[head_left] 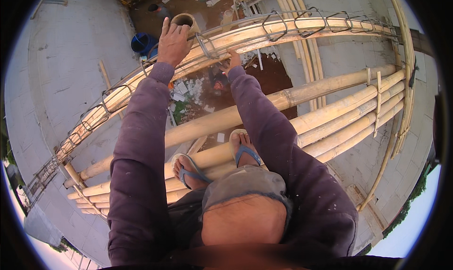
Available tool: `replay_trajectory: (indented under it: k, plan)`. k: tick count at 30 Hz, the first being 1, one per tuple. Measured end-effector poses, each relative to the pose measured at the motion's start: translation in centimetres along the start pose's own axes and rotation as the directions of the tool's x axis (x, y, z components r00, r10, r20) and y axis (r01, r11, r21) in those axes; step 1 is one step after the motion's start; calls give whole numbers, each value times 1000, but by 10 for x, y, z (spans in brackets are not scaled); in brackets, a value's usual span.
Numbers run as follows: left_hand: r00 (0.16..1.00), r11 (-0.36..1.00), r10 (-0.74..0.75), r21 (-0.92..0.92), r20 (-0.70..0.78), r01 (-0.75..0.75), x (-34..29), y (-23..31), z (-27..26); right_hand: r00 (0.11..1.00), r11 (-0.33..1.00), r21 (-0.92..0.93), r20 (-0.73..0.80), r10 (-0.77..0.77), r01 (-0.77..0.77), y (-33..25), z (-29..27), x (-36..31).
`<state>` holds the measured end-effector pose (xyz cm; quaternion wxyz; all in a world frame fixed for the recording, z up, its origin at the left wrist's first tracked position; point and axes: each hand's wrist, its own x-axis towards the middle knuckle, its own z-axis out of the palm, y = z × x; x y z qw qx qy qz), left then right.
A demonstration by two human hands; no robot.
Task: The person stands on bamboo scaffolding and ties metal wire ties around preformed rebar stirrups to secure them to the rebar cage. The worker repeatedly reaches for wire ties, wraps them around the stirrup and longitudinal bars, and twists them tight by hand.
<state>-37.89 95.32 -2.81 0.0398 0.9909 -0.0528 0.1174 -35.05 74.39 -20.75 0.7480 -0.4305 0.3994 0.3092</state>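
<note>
My left hand point(174, 44) is at the far side of a long wooden beam form point(278, 30), its fingers bent over the near rim of an upright hollow bamboo pole point(185, 21), with the outermost finger sticking out. My right hand point(231, 62) is closed around the near edge of the form, and its fingertips are partly hidden. Between the hands, a bent steel stirrup point(205, 46) stands over the form. Several more stirrups and long steel bars run along it. Purple sleeves cover both my forearms.
I stand in sandals on a bamboo platform point(330, 119); a thick bamboo rail point(212, 124) crosses in front. Far below are a brown floor point(271, 79), white rubble point(188, 90), a blue drum point(143, 42) and a person point(158, 9). Grey block walls point(71, 81) rise at both sides.
</note>
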Motion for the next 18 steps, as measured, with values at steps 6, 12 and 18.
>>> replay_trajectory:
  k: [6, 12, 18]
  plan:
    - [990, 995, -9, -101, 141, 23, -2, 0, -21, 956, 847, -473, -34, -292, 241, -7, -7, -53]
    - [995, 982, -36, -184, 89, 52, -4, 16, -86, 888, 549, -741, 137, -439, 386, -23, -55, -175]
    - [942, 898, -193, -338, 276, 283, -34, 33, -178, 920, 225, -941, 162, -357, 253, -38, -141, -296]
